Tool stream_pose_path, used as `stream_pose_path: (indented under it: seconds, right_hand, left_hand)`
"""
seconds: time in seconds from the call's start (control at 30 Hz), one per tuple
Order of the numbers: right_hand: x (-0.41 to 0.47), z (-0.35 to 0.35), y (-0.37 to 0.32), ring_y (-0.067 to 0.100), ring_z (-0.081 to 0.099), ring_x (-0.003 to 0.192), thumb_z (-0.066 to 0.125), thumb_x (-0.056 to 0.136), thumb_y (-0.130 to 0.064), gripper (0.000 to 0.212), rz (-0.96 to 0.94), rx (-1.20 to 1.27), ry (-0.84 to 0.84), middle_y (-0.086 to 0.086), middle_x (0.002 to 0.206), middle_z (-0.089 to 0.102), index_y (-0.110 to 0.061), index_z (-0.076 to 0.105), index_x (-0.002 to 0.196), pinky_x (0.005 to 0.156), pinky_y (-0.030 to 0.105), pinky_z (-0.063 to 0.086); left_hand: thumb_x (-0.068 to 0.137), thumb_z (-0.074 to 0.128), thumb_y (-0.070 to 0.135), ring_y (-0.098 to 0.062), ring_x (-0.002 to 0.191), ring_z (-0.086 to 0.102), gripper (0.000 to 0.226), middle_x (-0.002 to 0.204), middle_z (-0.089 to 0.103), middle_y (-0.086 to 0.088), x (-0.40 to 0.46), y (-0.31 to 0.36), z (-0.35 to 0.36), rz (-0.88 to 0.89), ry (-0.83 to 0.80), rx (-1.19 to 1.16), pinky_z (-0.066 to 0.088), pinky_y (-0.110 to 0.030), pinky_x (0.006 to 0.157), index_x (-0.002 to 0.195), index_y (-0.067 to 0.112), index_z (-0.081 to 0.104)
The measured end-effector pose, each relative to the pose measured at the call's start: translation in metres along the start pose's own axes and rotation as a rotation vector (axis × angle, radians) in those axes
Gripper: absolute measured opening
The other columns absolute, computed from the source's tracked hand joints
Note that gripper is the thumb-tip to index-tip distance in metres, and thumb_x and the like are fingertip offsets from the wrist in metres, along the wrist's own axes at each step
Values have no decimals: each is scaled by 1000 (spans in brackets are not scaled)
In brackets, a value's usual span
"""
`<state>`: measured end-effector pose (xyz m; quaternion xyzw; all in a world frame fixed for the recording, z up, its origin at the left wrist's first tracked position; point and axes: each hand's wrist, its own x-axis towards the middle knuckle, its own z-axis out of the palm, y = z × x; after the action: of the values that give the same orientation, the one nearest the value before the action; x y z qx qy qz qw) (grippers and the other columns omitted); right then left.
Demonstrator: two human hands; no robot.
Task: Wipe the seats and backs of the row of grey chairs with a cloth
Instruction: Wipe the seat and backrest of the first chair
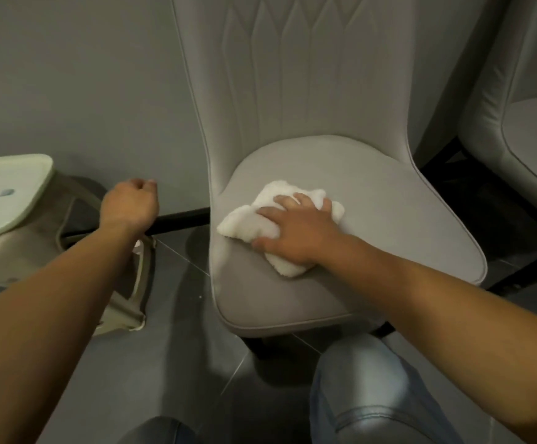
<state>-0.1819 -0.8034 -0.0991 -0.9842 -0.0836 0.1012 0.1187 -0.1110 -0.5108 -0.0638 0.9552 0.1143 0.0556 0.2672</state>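
A grey padded chair (372,193) with a tall stitched back stands in front of me against a grey wall. A crumpled white cloth (244,224) lies on the left part of its seat. My right hand (296,230) presses flat on the cloth, fingers spread over it. My left hand (129,205) hangs in the air to the left of the chair, curled into a loose fist with nothing in it. A second grey chair (523,133) stands close on the right, only partly in view.
A pale green and beige plastic item (10,193) with a frame sits on the dark tiled floor at the left. Black chair legs show between the two chairs. My knees in blue jeans (366,389) are just below the seat's front edge.
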Motion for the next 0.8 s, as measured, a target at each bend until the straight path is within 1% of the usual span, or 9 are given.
stream_pose_path:
  seconds: [0.03,0.1,0.2,0.3,0.4,0.57,0.67,0.73,0.8]
  right_hand:
    - [11,-4,-4,26,14,149,19,68,-92,87,28,11,2,-8,163,24,-56,27,147,110,62,3]
    - [35,-9,-14,31,13,149,24,76,-89,83,90,27,-1,-5,164,22,-53,27,150,113,66,0]
    - [68,-11,-33,37,9,151,32,80,-85,81,153,53,-2,-2,166,19,-50,25,153,112,70,-2]
    - [74,-7,-54,38,7,150,34,82,-83,79,123,44,-9,-1,165,20,-49,27,153,111,70,-1]
    - [43,4,-63,32,6,151,38,86,-78,72,-13,-32,-6,-4,165,18,-50,27,152,114,67,2]
    - [-47,22,-51,28,4,153,36,82,-84,79,-281,-71,-2,-10,166,17,-54,17,153,115,66,2]
    - [-87,28,-47,28,0,154,30,78,-89,83,-316,-113,-22,-11,166,16,-56,14,153,114,64,-5]
    - [-95,30,-48,27,-4,154,29,79,-89,82,-308,-122,-36,-12,167,13,-57,10,152,114,64,-9]
    - [-89,29,-52,26,-5,154,28,78,-89,81,-284,-89,-49,-14,167,12,-58,10,151,114,65,-10]
  left_hand:
    - [100,37,41,-37,97,59,41,100,66,-14,-2,2,-5,37,56,8,45,-41,81,103,12,65]
    - [100,36,44,-35,101,59,43,107,67,-13,-11,8,-8,120,130,27,43,-41,82,115,14,64]
    - [100,37,48,-29,109,58,46,122,63,-10,-30,14,3,277,147,69,45,-42,90,131,19,55]
    - [100,39,47,-26,125,47,50,137,53,-8,-44,20,15,372,160,65,39,-44,101,141,19,44]
    - [101,36,48,-27,136,35,55,148,42,-10,-48,25,25,354,155,35,30,-45,111,145,16,38]
    - [100,30,55,-29,142,24,65,155,30,-13,-38,20,41,272,88,26,23,-47,116,151,16,24]
    - [99,28,59,-31,143,23,70,155,29,-15,-20,22,46,163,76,-21,22,-48,116,153,14,21]
    - [98,27,62,-31,142,23,74,155,29,-16,-5,30,48,80,76,-47,22,-49,115,153,13,20]
    - [97,28,64,-32,142,24,77,154,31,-16,10,44,52,61,81,-66,23,-50,114,153,11,20]
